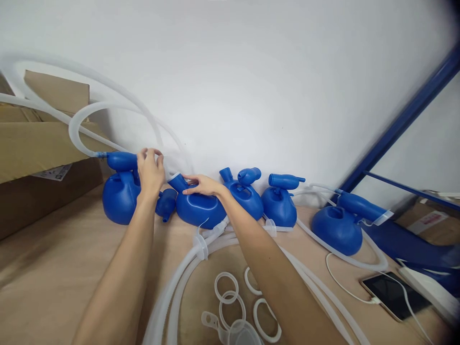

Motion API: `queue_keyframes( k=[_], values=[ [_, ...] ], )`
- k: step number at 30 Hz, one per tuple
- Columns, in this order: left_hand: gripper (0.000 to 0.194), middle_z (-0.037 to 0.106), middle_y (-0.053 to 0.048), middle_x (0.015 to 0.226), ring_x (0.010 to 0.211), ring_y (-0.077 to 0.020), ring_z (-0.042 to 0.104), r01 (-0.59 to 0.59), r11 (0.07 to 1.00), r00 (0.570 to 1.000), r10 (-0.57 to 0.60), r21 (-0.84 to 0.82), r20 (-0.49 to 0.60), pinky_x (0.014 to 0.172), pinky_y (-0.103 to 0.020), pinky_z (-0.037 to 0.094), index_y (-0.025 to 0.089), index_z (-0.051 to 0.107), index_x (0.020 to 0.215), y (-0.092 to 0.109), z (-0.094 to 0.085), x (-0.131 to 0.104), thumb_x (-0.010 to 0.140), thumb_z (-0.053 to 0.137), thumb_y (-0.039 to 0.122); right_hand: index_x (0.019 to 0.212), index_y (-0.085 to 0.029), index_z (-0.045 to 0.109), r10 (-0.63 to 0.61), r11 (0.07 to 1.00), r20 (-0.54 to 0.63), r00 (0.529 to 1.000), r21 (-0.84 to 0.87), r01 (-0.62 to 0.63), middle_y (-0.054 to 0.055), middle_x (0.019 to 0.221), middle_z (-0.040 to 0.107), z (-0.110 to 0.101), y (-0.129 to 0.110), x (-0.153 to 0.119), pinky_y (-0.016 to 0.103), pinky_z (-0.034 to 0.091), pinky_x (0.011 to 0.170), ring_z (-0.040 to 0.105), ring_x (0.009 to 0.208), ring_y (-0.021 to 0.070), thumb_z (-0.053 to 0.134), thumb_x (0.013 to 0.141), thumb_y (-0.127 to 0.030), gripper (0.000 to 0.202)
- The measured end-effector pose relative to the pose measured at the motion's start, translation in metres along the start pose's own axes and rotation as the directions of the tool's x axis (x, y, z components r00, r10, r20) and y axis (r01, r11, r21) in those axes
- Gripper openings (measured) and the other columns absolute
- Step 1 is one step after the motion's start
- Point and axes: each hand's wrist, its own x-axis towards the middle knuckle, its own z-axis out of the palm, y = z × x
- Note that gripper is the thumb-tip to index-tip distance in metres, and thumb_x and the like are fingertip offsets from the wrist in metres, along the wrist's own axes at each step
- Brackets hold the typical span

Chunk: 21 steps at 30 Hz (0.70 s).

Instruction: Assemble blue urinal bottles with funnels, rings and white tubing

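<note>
My left hand (150, 172) is closed, fingers bent over the right end of a blue funnel piece (122, 161), whose tip is covered by the hand. That funnel lies across the top of a blue urinal bottle (117, 203), and a clear hose (74, 132) runs from its left end. Beside it, my right hand (204, 185) grips a second blue urinal bottle (199, 212) near its slanted neck (177, 182), which has a pale rim. Between the two bottles sits a loose blue funnel (166, 203), narrow end down.
More blue bottles with funnels (282, 208) stand along the wall to the right. Coiled clear hoses (174, 287), white rings (226, 287) and a clear cap (244, 333) lie in front. Cardboard boxes (46, 143) are at left, a tablet with a cable (393, 294) at right.
</note>
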Motion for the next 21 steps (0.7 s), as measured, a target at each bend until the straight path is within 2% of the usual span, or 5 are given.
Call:
queue_keyframes(
  k=[3,5,9,14,21],
  values=[
    [0.015,0.067,-0.016,0.104,0.108,-0.0347,0.065,0.072,0.993,0.979,-0.089,0.096,0.185,0.099,-0.046,0.050,0.020,0.068,0.093,-0.010,0.000,0.004,0.088,0.060,0.031,0.155,-0.027,0.051,-0.009,1.000,0.041,0.999,0.027,0.008,0.014,0.147,0.065,0.000,-0.002,-0.003,0.043,0.044,0.118,0.059,0.141,0.0306,0.092,0.075,-0.037,0.090],
    [0.020,0.066,-0.011,0.078,0.083,-0.0312,0.066,0.082,0.991,0.948,-0.112,0.110,0.299,0.081,-0.040,0.051,0.020,0.066,0.073,-0.012,-0.002,0.006,0.084,0.063,0.037,0.156,-0.028,0.050,-0.003,0.999,0.065,0.998,0.036,0.000,0.013,0.149,0.063,0.000,-0.005,-0.005,0.043,0.045,0.117,0.056,0.143,0.0308,0.091,0.075,-0.038,0.091],
    [0.046,0.042,0.001,0.045,0.052,-0.0185,0.046,0.047,0.996,0.858,-0.076,0.070,0.508,0.057,-0.030,0.036,0.022,0.052,0.048,-0.007,-0.005,0.005,0.081,0.066,0.050,0.156,-0.031,0.050,0.016,0.999,0.078,0.997,0.043,-0.020,0.011,0.148,0.064,0.000,-0.008,-0.009,0.044,0.047,0.115,0.059,0.140,0.0322,0.092,0.074,-0.038,0.092],
    [0.052,0.029,0.004,0.046,0.053,-0.0132,0.033,0.034,0.999,0.852,-0.020,-0.016,0.524,0.054,-0.027,0.027,0.021,0.040,0.045,-0.003,0.000,-0.004,0.082,0.061,0.051,0.157,-0.026,0.048,0.014,1.000,0.091,0.996,-0.003,-0.013,0.013,0.149,0.063,0.000,-0.012,-0.011,0.041,0.045,0.118,0.057,0.142,0.0304,0.090,0.077,-0.039,0.091],
    [0.040,0.039,0.003,0.043,0.051,-0.0153,0.041,0.139,0.986,0.830,-0.065,-0.092,0.553,0.050,-0.027,0.027,0.019,0.056,0.051,-0.011,0.002,-0.007,0.077,0.059,0.050,0.147,-0.028,0.062,-0.046,0.999,0.099,0.994,0.000,0.047,0.012,0.138,0.071,0.000,-0.011,-0.013,0.043,0.045,0.117,0.063,0.136,0.0323,0.096,0.069,-0.038,0.085]
  ],
)
